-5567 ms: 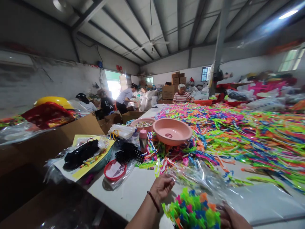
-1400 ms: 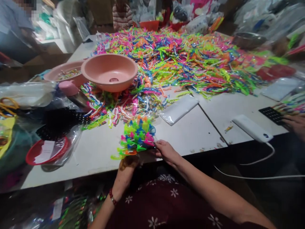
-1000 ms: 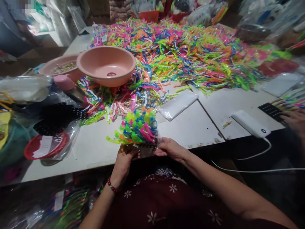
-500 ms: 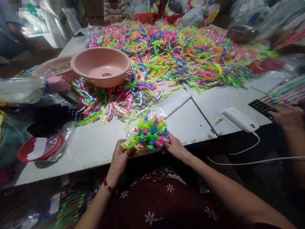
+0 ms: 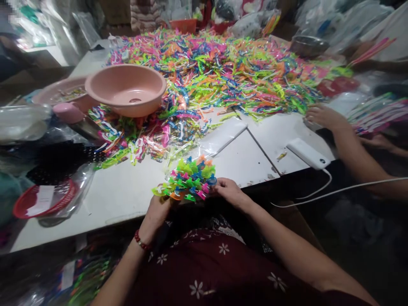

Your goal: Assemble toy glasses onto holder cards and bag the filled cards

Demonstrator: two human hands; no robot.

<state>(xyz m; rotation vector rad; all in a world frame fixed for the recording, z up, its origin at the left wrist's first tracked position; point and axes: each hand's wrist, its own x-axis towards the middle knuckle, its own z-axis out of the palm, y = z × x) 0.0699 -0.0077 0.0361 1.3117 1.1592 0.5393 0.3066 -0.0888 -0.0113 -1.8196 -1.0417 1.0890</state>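
Note:
A bunch of small neon plastic toys stands upright at the near edge of the white table, with a clear plastic bag over its top. My left hand grips the bunch from below on its left side. On the right side, my right hand pinches the bunch and the bag's edge. Both hands are closed on it just above my lap.
A big heap of neon plastic pieces covers the far table. Two pink basins sit at left, a red basket nearer. A flat packet of clear bags and a white power bank lie right. Another person's hand rests there.
The view has dropped from the room to the table edge. The bunch has come down to the edge and tilted, both hands staying on it. The neighbour's hand moved up onto the table.

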